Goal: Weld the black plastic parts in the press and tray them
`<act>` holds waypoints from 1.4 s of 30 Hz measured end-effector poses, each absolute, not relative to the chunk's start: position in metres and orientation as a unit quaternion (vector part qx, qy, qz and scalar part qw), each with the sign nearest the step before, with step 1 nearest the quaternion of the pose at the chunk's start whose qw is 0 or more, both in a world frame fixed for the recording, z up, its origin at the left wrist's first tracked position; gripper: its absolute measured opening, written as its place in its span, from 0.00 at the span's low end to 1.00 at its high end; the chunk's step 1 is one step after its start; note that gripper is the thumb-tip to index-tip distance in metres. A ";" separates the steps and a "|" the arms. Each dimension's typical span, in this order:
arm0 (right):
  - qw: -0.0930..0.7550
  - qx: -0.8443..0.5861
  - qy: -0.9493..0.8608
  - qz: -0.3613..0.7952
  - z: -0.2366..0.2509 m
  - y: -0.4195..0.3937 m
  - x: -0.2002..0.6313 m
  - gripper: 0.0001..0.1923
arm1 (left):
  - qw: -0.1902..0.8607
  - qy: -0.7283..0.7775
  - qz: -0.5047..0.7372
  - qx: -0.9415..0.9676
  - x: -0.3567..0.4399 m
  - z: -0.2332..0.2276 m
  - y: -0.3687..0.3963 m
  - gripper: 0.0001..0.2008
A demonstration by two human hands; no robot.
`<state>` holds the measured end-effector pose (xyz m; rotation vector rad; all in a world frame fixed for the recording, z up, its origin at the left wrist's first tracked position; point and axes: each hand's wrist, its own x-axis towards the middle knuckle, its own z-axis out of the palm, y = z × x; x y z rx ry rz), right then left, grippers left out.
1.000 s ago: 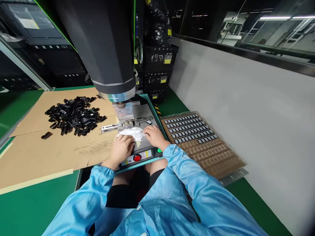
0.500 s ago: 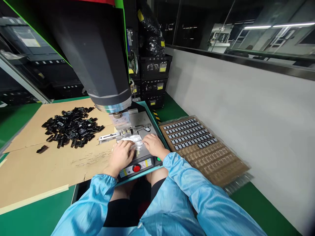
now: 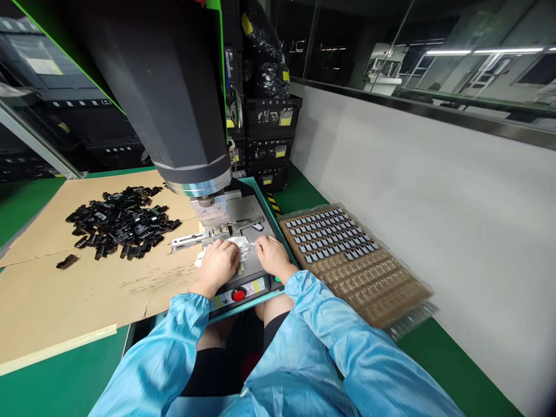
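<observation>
Both hands rest on the metal base plate [image 3: 249, 211] of a press machine, under its large dark cylinder head [image 3: 174, 110]. My left hand [image 3: 217, 263] lies curled over a crumpled white cloth [image 3: 240, 244] and grips it. My right hand [image 3: 270, 255] sits just to the right, fingertips pinching the cloth's right edge. A small metal fixture [image 3: 221, 230] stands right behind the cloth. A red button [image 3: 238, 295] is on the front panel below my hands.
A pile of small black plastic parts [image 3: 119, 220] lies on cardboard [image 3: 78, 289] to the left. On the right a brown tray [image 3: 351, 260] holds rows of small grey parts. Behind it runs a white wall [image 3: 412, 197]. Black crates [image 3: 269, 139] are stacked at the back.
My left hand has slid forward and right over the white cloth, covering more of it. The right hand stayed close by. The camera view shifted slightly.
</observation>
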<state>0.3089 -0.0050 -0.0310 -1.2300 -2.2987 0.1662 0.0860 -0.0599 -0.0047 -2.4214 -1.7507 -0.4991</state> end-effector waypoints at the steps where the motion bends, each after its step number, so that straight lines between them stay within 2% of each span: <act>1: 0.263 -0.456 -0.848 0.063 -0.031 -0.005 0.309 0.05 | 0.056 -0.577 -0.170 -0.797 0.086 -0.004 -0.061 0.10; 8: 0.287 -0.432 -0.851 0.081 -0.027 -0.007 0.308 0.08 | 0.074 -0.559 -0.177 -0.807 0.082 0.004 -0.065 0.16; 16: 0.298 -0.433 -0.844 0.106 -0.028 -0.007 0.309 0.11 | 0.022 -0.559 -0.202 -0.804 0.065 0.006 -0.064 0.16; 22: 0.351 -0.400 -0.837 0.129 -0.032 -0.006 0.306 0.17 | -0.028 -0.595 -0.324 -0.735 0.038 0.007 -0.073 0.12; 29: 0.363 -0.406 -0.824 0.154 -0.030 -0.003 0.282 0.16 | -0.066 -0.569 -0.344 -0.744 0.046 0.007 -0.078 0.10; 33: 0.376 -0.413 -0.817 0.142 -0.020 0.006 0.268 0.15 | -0.072 -0.618 -0.401 -0.672 0.042 0.001 -0.068 0.12; 36: 0.353 -0.422 -0.828 0.114 -0.009 0.015 0.249 0.15 | -0.047 -0.647 -0.413 -0.640 0.032 -0.002 -0.050 0.12; 42: 0.242 -0.430 -0.867 0.062 0.006 0.023 0.214 0.15 | -0.002 -0.627 -0.321 -0.710 0.027 -0.003 -0.023 0.13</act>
